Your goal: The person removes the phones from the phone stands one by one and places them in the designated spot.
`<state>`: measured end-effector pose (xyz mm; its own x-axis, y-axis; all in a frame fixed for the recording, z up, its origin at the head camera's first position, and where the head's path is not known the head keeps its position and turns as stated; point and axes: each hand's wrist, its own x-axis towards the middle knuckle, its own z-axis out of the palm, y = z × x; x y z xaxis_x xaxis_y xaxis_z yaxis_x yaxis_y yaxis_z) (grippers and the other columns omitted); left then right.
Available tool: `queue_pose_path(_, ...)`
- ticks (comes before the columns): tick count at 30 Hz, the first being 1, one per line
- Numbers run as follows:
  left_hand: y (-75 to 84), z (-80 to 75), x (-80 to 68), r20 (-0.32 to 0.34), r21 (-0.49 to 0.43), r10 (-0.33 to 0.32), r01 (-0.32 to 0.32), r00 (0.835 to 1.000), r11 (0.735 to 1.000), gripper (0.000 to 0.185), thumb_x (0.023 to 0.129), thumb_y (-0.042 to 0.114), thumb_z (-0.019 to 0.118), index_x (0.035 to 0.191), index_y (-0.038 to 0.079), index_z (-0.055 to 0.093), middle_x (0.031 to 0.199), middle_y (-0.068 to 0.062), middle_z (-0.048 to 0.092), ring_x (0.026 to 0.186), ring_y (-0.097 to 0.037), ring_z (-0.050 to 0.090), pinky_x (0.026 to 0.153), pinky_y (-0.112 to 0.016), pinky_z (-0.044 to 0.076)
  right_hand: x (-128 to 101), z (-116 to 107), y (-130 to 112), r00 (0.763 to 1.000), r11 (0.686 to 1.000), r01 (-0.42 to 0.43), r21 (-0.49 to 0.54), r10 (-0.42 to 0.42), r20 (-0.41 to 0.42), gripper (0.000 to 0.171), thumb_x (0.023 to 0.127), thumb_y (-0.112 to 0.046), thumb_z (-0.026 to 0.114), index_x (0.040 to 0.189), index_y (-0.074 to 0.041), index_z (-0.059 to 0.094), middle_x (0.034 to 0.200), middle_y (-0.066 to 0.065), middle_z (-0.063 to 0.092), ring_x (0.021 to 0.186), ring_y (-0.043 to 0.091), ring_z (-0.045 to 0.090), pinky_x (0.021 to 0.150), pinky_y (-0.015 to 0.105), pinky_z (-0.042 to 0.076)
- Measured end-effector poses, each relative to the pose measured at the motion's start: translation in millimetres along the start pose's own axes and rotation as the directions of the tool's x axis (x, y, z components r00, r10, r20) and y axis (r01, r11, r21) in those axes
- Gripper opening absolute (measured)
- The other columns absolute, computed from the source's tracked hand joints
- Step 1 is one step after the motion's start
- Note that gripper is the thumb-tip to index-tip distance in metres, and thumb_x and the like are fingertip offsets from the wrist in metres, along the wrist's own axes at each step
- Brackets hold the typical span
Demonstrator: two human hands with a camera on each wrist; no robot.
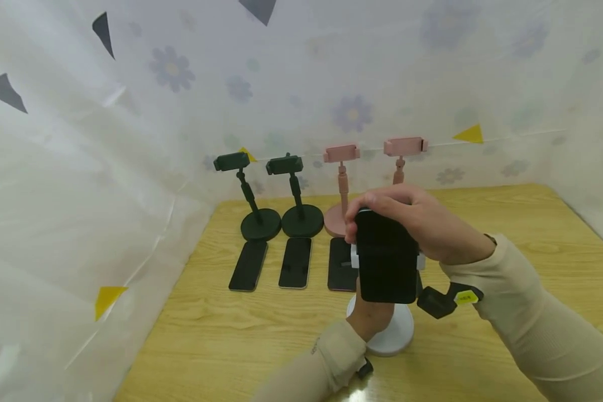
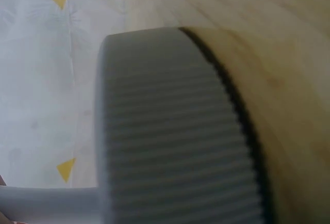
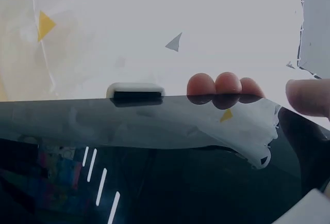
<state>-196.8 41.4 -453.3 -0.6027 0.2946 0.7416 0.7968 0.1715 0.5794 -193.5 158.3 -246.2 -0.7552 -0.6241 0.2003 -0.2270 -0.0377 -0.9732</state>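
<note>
A black-screened phone [image 1: 387,262] stands upright between the white side arms [image 1: 355,255] of a phone stand with a round white base [image 1: 401,335]. My right hand [image 1: 427,223] holds the phone by its upper part, with the fingers over its far edge. In the right wrist view, three fingertips [image 3: 227,83] show along that edge, near one clamp arm. Below and behind the phone, my left hand [image 1: 374,317] grips the stand's pole; the phone hides its fingers. The left wrist view shows the base's ridged side [image 2: 175,131] and part of the pole [image 2: 51,203].
Two dark green stands [image 1: 260,224] [image 1: 302,221] and two pink stands [image 1: 342,153] [image 1: 405,146] line the table's back. Phones lie in front: one at left [image 1: 248,267], one beside it [image 1: 295,263], a third [image 1: 338,268] partly covered. White sheeting [image 1: 105,195] encloses the wooden table [image 1: 206,335].
</note>
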Motion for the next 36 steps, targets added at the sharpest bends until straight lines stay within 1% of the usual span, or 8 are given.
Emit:
queue_pose_path(4, -1.7, 1.2, 0.4, -0.010, -0.008, 0.018, -0.018, 1.000, 1.000, 0.011, 0.101, 0.005, 0.046, 0.110, 0.003, 0.053, 0.102, -0.013, 0.057, 0.091, -0.022, 0.056, 0.090, -0.024, 0.049, -0.4, -1.0, 0.7, 1.000, 1.000, -0.019, -0.003, 0.019, 0.003, 0.039, 0.108, -0.030, 0.039, 0.110, 0.001, 0.062, 0.097, 0.006, 0.069, 0.095, 0.028, 0.066, 0.089, 0.036, 0.056)
queue_pose_path(12, -7.1, 3.5, 3.3, -0.016, -0.034, 0.079, -0.079, 0.997, 0.996, 0.013, 0.097, 0.000, 0.049, 0.108, 0.002, 0.055, 0.100, -0.011, 0.059, 0.090, -0.021, 0.056, 0.092, -0.024, 0.049, -1.1, -4.1, 0.1, 1.000, 1.000, 0.001, 0.008, -0.001, 0.006, 0.044, 0.109, -0.034, 0.035, 0.111, 0.002, 0.060, 0.097, 0.007, 0.069, 0.096, 0.028, 0.065, 0.089, 0.035, 0.055)
queue_pose_path(17, -7.6, 3.4, 3.2, -0.028, 0.024, 0.134, -0.133, 0.991, 0.991, 0.009, 0.098, 0.001, 0.048, 0.103, 0.002, 0.056, 0.095, -0.011, 0.060, 0.086, -0.020, 0.057, 0.087, -0.022, 0.050, -1.0, -4.2, -0.6, 1.000, 0.999, 0.002, 0.043, -0.002, -0.004, 0.041, 0.109, -0.032, 0.038, 0.108, 0.001, 0.062, 0.096, 0.007, 0.070, 0.095, 0.028, 0.066, 0.089, 0.036, 0.056)
queue_pose_path(20, -7.3, 3.4, 1.2, -0.037, 0.028, 0.140, -0.139, 0.989, 0.990, 0.009, 0.098, 0.001, 0.049, 0.101, 0.002, 0.057, 0.092, -0.011, 0.062, 0.083, -0.019, 0.057, 0.084, -0.019, 0.050, -1.0, -3.7, -0.5, 1.000, 0.999, 0.002, 0.051, -0.001, -0.013, 0.039, 0.108, -0.030, 0.039, 0.108, 0.001, 0.063, 0.096, 0.007, 0.071, 0.094, 0.028, 0.067, 0.089, 0.036, 0.056)
queue_pose_path(24, -8.0, 3.4, -2.0, -0.043, -0.006, 0.125, -0.125, 0.991, 0.992, 0.009, 0.098, 0.000, 0.049, 0.103, 0.002, 0.058, 0.094, -0.012, 0.064, 0.084, -0.020, 0.058, 0.085, -0.019, 0.051, -0.4, -1.9, 0.3, 1.000, 0.999, -0.013, 0.042, 0.014, -0.021, 0.041, 0.108, -0.032, 0.039, 0.108, 0.001, 0.063, 0.097, 0.007, 0.071, 0.095, 0.029, 0.067, 0.089, 0.036, 0.056)
queue_pose_path(29, -10.2, 2.2, -1.6, -0.046, 0.027, 0.176, -0.175, 0.983, 0.984, 0.010, 0.099, 0.001, 0.048, 0.103, 0.002, 0.057, 0.095, -0.011, 0.062, 0.086, -0.020, 0.058, 0.087, -0.023, 0.052, 0.0, -0.7, -0.2, 1.000, 1.000, -0.016, 0.023, 0.017, -0.017, 0.043, 0.108, -0.034, 0.038, 0.109, 0.001, 0.062, 0.098, 0.009, 0.071, 0.095, 0.031, 0.067, 0.089, 0.037, 0.056)
queue_pose_path(34, -12.1, 1.0, 1.5, -0.031, 0.007, 0.204, -0.203, 0.979, 0.979, 0.009, 0.098, 0.001, 0.051, 0.105, 0.002, 0.057, 0.101, -0.012, 0.062, 0.091, -0.021, 0.058, 0.092, -0.027, 0.051, 0.4, -2.6, -2.5, 1.000, 1.000, 0.002, 0.015, -0.002, -0.001, 0.042, 0.109, -0.032, 0.036, 0.110, 0.001, 0.063, 0.098, 0.009, 0.071, 0.096, 0.030, 0.067, 0.089, 0.036, 0.056)
queue_pose_path(36, -12.2, 0.4, 2.2, -0.021, -0.009, 0.199, -0.199, 0.980, 0.980, 0.009, 0.099, 0.002, 0.051, 0.106, 0.002, 0.056, 0.104, -0.013, 0.061, 0.094, -0.021, 0.058, 0.094, -0.027, 0.051, 0.8, -3.1, -2.8, 1.000, 1.000, 0.003, 0.016, -0.003, 0.006, 0.042, 0.109, -0.032, 0.036, 0.110, 0.000, 0.063, 0.099, 0.008, 0.071, 0.097, 0.029, 0.067, 0.088, 0.036, 0.056)
